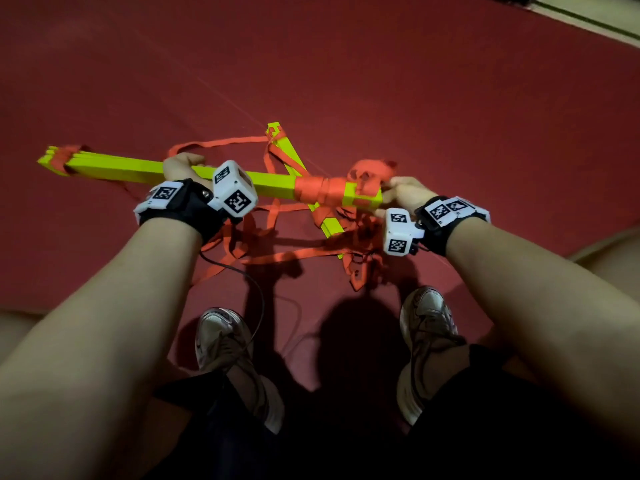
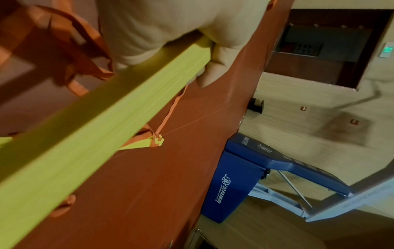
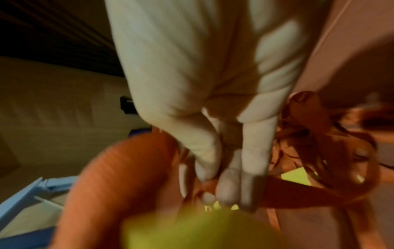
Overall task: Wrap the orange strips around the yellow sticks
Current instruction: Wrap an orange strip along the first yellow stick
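A bundle of yellow sticks (image 1: 138, 168) is held level above the red floor mat. My left hand (image 1: 181, 164) grips its middle; in the left wrist view the fingers (image 2: 213, 67) curl round the yellow bundle (image 2: 95, 121). Orange strip (image 1: 320, 192) is wound round the bundle near its right end, and more orange binds the left end (image 1: 65, 155). My right hand (image 1: 401, 192) pinches a bunched orange strip (image 1: 370, 174) at that right end; in the blurred right wrist view the fingertips (image 3: 228, 183) close on orange strip (image 3: 283, 190). A second yellow bundle (image 1: 294, 161) lies crosswise underneath.
Loose orange strips (image 1: 263, 244) sprawl over the red mat (image 1: 450, 98) below the sticks. My two shoes (image 1: 221, 337) stand near the tangle, and a thin black cable (image 1: 256, 292) runs by them. A blue padded mat (image 2: 232, 182) stands past the red mat's edge.
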